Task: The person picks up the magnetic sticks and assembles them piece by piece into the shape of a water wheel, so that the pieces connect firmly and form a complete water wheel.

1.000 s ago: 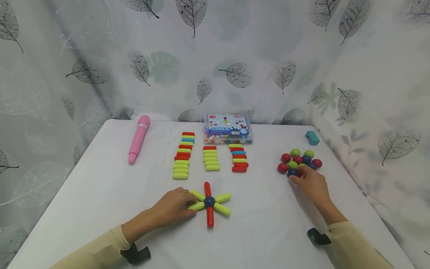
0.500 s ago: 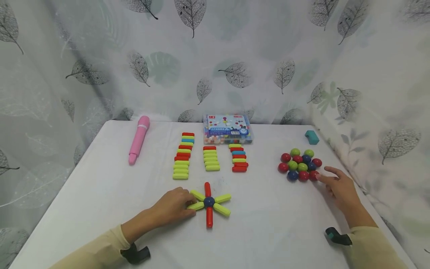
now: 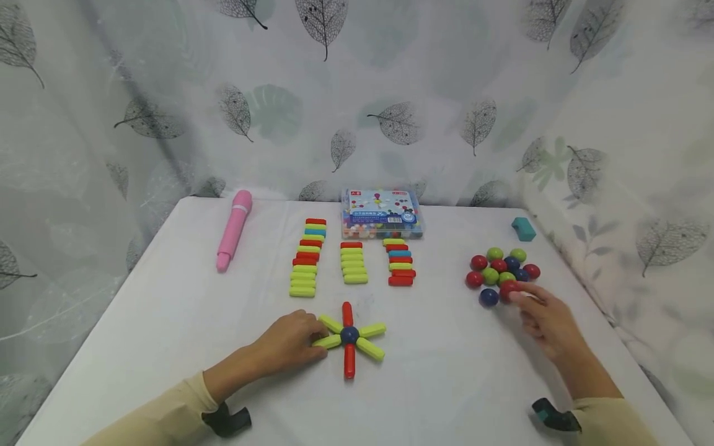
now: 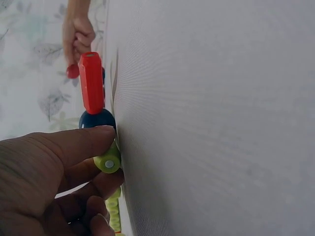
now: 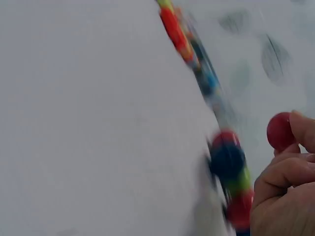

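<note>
A flat star of magnetic rods lies at the front middle: a dark blue ball (image 3: 349,335) with red rods (image 3: 349,362) and yellow-green rods (image 3: 370,349) around it. My left hand (image 3: 292,341) pinches one yellow-green rod (image 4: 107,163) at the star's left, thumb and fingers about it. On the right, my right hand (image 3: 549,319) holds a red ball (image 5: 280,132) between thumb and finger, raised above the table in the right wrist view. Beside that hand is a cluster of red, green and blue balls (image 3: 490,276); part of it is hidden by the hand and held ball.
Three columns of short rods (image 3: 352,262) lie mid-table. Behind them is a clear plastic box (image 3: 382,214) with a printed label. A pink pen-like stick (image 3: 234,231) lies at the back left, a teal block (image 3: 524,229) at the back right. Leaf-print curtains stand behind.
My right hand has gone from over the cluster to its right edge, then back left, and now has a red ball lifted. The front blue ball shifted slightly forward. My left hand stays put.
</note>
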Demonstrator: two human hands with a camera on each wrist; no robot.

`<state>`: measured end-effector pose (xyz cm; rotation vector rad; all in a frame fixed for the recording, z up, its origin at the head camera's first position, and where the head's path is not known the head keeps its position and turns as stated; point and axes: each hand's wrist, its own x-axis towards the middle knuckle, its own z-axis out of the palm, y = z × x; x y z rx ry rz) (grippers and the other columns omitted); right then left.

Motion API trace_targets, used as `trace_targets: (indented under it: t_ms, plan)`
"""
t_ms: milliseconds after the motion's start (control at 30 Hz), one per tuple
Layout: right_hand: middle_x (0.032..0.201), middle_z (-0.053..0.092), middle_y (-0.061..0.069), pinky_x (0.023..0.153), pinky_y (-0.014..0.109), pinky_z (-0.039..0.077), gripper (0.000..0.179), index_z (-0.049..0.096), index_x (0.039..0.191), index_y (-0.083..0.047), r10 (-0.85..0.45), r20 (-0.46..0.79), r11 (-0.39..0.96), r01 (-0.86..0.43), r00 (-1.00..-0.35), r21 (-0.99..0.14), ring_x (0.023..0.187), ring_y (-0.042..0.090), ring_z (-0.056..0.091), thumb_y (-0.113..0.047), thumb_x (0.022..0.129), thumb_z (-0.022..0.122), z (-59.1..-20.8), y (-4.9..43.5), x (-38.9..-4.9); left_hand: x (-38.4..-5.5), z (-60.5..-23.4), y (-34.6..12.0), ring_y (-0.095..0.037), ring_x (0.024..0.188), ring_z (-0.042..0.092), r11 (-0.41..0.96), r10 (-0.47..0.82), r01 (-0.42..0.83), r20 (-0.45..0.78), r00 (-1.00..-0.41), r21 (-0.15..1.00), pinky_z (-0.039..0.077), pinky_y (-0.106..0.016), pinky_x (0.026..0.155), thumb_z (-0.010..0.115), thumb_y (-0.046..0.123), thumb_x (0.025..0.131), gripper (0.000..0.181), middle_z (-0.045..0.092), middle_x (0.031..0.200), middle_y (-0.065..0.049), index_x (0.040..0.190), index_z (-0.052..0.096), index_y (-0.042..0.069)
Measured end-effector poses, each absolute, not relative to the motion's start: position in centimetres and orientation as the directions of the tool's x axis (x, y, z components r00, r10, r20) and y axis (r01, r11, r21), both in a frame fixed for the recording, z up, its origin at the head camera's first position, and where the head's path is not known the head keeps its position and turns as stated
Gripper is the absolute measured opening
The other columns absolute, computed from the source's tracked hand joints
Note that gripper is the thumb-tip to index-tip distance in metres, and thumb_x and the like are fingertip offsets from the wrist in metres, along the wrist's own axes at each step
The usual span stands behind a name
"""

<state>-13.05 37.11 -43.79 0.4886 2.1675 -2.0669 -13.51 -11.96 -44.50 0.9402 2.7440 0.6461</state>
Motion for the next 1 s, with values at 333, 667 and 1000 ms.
trace_targets:
  t_ms: [333, 667, 1000]
  plan:
    - [0.072, 0.056, 0.004, 0.047, 0.021, 0.036, 0.058, 0.060, 0.138, -0.013, -0.210, -0.449, 0.301, 0.380, -0.869, -0.875, 0.053, 0.014, 0.044, -0.040, 0.089, 0.078, -44.8, 21.0, -13.3, -13.8, -44.7, -12.2, -0.005, 0.077, 0.049, 0.698, 0.630, 0.563, -0.005, -0.777, 0.443, 0.048, -0.021, 0.067, 0.086, 0.026, 0.082, 0.029, 0.063, 0.084, 0.013, 0.107, 0.078, 0.014]
    - [0.072, 0.059, 0.005, 0.046, 0.020, 0.037, 0.056, 0.059, 0.139, -0.016, -0.213, -0.457, 0.311, 0.383, -0.864, -0.870, 0.051, 0.014, 0.045, -0.037, 0.091, 0.077, -45.6, 20.0, -13.1, -13.6, -44.6, -12.0, -0.006, 0.078, 0.050, 0.699, 0.631, 0.567, -0.002, -0.776, 0.437, 0.049, -0.022, 0.067, 0.086, 0.027, 0.082, 0.029, 0.066, 0.086, 0.011, 0.106, 0.078, 0.013]
    - [0.082, 0.064, 0.009, 0.048, 0.027, 0.045, 0.062, 0.047, 0.149, -0.013, 0.203, -0.220, 0.429, 0.289, -0.954, -0.856, 0.057, 0.017, 0.051, -0.039, 0.098, 0.069, -43.4, 29.5, -12.8, -13.1, -44.5, -11.6, -0.006, 0.078, 0.051, 0.702, 0.627, 0.530, -0.061, -0.776, 0.475, 0.050, -0.022, 0.069, 0.087, 0.029, 0.081, 0.034, 0.066, 0.084, 0.012, 0.109, 0.077, 0.012]
